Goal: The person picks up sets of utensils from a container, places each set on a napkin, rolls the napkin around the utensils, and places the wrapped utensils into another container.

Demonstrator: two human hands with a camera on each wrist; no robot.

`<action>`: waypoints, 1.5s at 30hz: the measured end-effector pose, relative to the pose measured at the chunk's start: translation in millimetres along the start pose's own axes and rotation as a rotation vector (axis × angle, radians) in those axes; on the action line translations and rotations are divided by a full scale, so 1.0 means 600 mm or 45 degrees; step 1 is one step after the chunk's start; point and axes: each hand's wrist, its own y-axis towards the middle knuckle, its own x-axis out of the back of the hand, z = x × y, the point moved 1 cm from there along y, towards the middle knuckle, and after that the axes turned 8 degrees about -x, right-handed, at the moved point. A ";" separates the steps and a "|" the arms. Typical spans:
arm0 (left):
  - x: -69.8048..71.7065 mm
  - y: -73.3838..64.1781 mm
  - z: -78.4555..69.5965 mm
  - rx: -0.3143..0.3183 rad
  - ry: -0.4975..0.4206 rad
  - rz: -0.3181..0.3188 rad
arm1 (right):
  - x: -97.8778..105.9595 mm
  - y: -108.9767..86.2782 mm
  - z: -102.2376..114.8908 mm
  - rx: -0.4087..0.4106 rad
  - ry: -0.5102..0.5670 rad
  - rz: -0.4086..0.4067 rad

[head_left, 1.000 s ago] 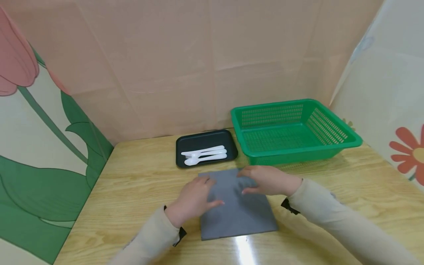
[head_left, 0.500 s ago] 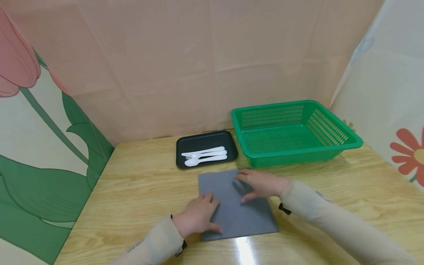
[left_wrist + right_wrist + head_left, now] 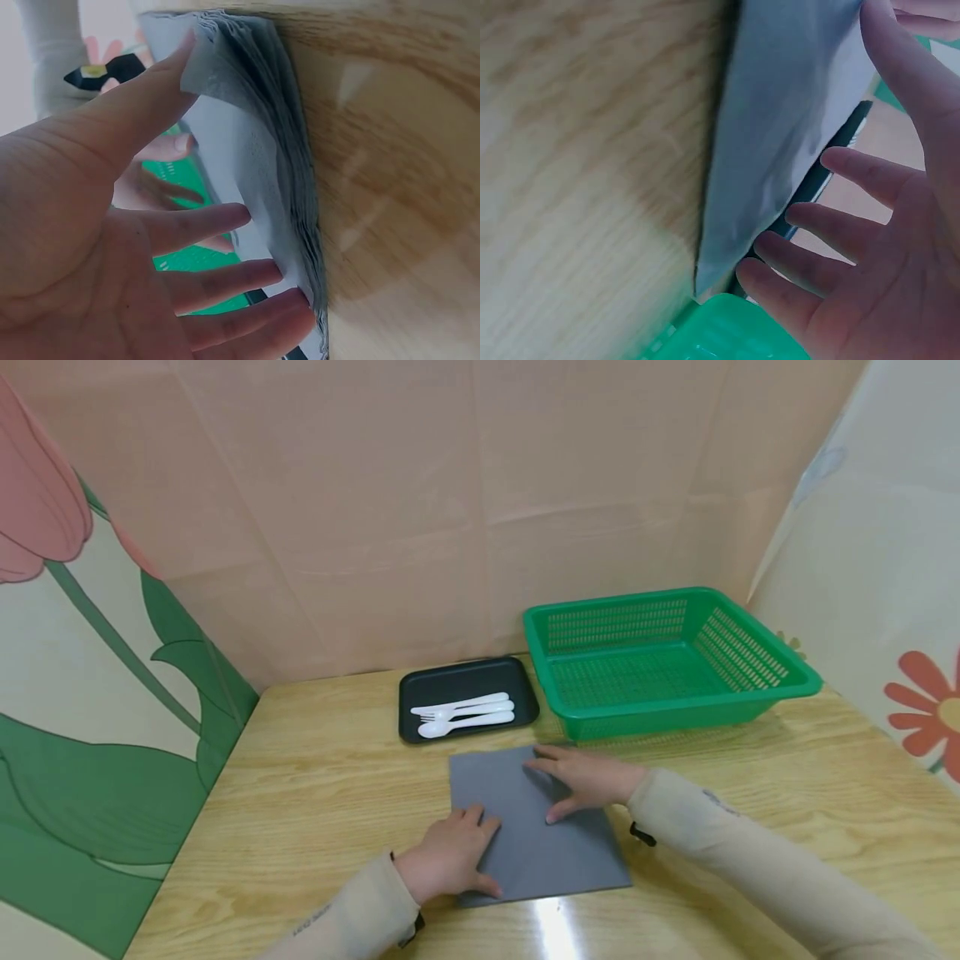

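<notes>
A square stack of thin grey sheets (image 3: 555, 852) lies on the table in the middle of the head view. In the left wrist view its edge shows many loose layers, and the top sheet (image 3: 206, 75) curls up by the thumb. My left hand (image 3: 447, 853) rests at its near left side, fingers spread, fingertips right at the surface. Over the far right part is my right hand (image 3: 588, 778), fingers apart and thumb toward the middle. In the right wrist view those fingertips reach along the stack's edge (image 3: 772, 135). Neither hand holds anything.
Behind the stack a black tray (image 3: 480, 672) bears a white plastic knife (image 3: 461, 702), fork and spoon (image 3: 468, 722). A green mesh basket (image 3: 682, 710) stands at the back right, beside the tray. A pink backdrop rises behind the wooden table (image 3: 322, 793).
My left hand has come down and nearer to the person, onto the stack's near left side. My right hand has shifted slightly left and lower. Tray and basket stay put.
</notes>
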 end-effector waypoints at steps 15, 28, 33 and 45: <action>0.000 0.004 0.004 -0.018 0.018 0.008 | -0.009 0.007 -0.010 0.007 0.027 0.033; -0.004 0.004 0.011 -0.044 -0.009 0.005 | -0.010 0.003 -0.006 -0.013 0.026 0.038; -0.004 0.003 0.012 -0.034 -0.021 -0.007 | -0.007 0.004 -0.003 -0.029 0.031 0.056; -0.004 0.002 0.016 -0.019 -0.045 0.004 | -0.007 0.004 -0.007 0.000 0.020 0.037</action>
